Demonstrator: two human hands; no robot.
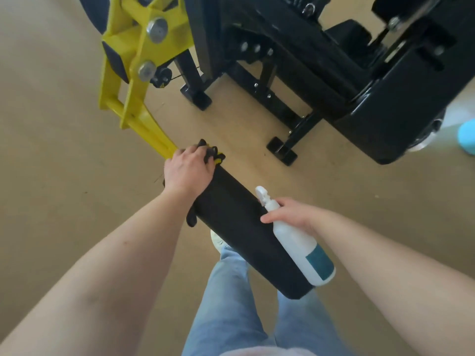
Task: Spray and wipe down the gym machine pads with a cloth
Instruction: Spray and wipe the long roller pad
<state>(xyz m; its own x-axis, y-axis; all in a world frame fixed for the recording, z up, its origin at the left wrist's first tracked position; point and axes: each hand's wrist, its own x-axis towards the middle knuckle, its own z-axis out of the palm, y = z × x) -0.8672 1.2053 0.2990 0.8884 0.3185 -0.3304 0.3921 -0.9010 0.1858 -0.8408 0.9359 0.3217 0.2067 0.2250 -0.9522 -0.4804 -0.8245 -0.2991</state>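
At the end of a yellow lever arm [144, 124], the left hand [189, 173] curled its fingers over a dark cloth [209, 150] at the upper end of a long black pad [236, 222]. The cloth looked soft and limp, the pad firm and slick. Further right, a light-looking plastic spray bottle [303, 253] was gripped by its neck in the right hand [290, 214].

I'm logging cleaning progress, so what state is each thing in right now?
Black cylindrical vinyl pad: mounted on the yellow metal arm, cloth over its far end.
Black cloth: bunched under the left hand, on the pad.
White plastic spray bottle with teal label: tilted, nozzle end away from the person, held.
Left hand: grips the cloth.
Right hand: grips the bottle's neck.
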